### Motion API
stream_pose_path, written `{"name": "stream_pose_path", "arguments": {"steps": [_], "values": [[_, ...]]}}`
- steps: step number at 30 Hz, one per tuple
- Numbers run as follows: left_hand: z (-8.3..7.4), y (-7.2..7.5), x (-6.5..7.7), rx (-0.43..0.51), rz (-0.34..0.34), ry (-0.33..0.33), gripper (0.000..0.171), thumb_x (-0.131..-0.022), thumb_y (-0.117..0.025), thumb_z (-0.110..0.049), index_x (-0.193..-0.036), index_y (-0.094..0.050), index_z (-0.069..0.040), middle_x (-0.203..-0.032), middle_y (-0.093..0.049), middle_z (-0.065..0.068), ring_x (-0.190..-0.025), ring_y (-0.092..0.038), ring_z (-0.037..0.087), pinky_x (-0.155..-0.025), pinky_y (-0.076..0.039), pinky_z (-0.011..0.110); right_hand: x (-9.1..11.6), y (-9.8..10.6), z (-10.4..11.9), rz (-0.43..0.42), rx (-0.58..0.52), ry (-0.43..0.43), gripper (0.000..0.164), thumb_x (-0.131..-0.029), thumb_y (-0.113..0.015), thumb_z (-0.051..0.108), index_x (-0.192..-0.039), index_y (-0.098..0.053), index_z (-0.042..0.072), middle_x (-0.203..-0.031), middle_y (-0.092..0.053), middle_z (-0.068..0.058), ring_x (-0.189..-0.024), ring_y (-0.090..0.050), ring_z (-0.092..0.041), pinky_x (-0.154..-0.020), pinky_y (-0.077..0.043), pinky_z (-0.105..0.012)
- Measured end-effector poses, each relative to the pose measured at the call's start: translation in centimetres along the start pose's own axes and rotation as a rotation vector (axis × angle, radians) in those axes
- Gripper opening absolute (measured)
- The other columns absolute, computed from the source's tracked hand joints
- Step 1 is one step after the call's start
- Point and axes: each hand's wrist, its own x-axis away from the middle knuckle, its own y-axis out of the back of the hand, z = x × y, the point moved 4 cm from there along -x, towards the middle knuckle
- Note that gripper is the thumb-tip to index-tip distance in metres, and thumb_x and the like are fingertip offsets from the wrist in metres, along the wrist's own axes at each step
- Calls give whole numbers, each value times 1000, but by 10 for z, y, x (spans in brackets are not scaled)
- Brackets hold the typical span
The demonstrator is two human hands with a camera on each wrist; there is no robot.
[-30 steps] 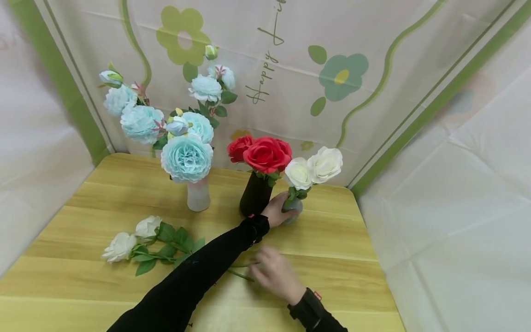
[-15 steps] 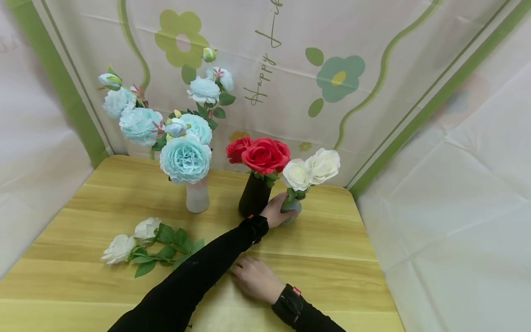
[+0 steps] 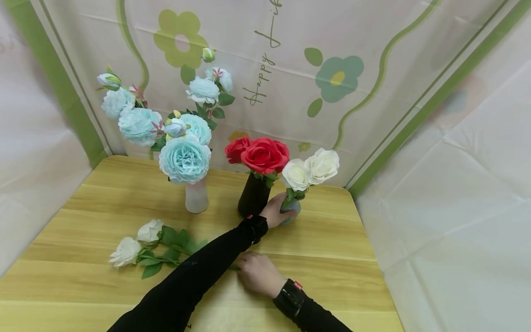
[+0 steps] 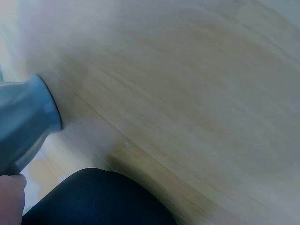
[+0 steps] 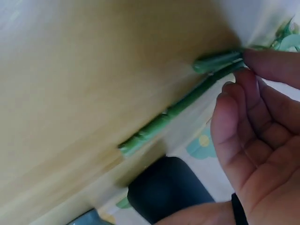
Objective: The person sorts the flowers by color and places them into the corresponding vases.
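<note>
My left hand (image 3: 275,210) grips a small grey-blue vase (image 3: 293,210) that bears two white roses (image 3: 321,166). In the left wrist view, a fingertip (image 4: 10,199) lies against the vase (image 4: 21,122). Beneath my left forearm, my right hand (image 3: 260,274) pinches the stems of two white roses (image 3: 126,252) lying on the table. The right wrist view shows thumb and fingers closed on the green stems (image 5: 159,123), whose cut ends stick out past the fingertips. In the head view, the left sleeve hides part of the stems.
A black vase (image 3: 253,197) with red roses (image 3: 265,155) stands just left of the grey-blue one. Farther left, a frosted white vase (image 3: 196,197) holds tall light-blue flowers (image 3: 185,159). A printed cloth (image 3: 286,120) hangs behind the wooden table (image 3: 332,276).
My right hand has reached left to the loose stems and taken hold of them. The lying white roses have shifted slightly to the right. My left hand keeps its place on the vase.
</note>
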Motion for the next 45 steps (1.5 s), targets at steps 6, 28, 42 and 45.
{"name": "stream_pose_path", "arguments": {"steps": [6,28,42,45], "values": [[-4,0,0,13,5,-26,62,-95,-68,-31,-147,-41,-8,-143,-47,11,-134,-42,22,-110,-36,32,10,14,-16,130,83,-58,18,-84,-74,17,-70,-65,20,-72,-59,6,-63,-56,-9,-41,-38,-19],[-5,6,1,10,13,-25,64,-95,-68,-30,-148,-39,-8,-142,-47,13,-133,-42,24,-109,-36,34,-4,9,10,-51,250,121,15,-82,-73,8,-74,-69,20,-79,-61,5,-70,-57,-10,-49,-45,-20],[-5,5,-3,7,14,-43,65,-96,-68,-30,-149,-38,-9,-145,-46,11,-136,-40,23,-111,-33,32,-13,10,27,41,327,151,13,-80,-75,11,-83,-69,22,-83,-63,8,-70,-56,-7,-44,-40,-17],[-4,4,-2,-7,28,-28,65,-96,-66,-32,-150,-37,-10,-145,-45,11,-136,-39,22,-111,-34,31,-10,16,27,31,313,145,12,-80,-74,12,-83,-69,22,-81,-62,8,-67,-55,-8,-43,-37,-18]]}}
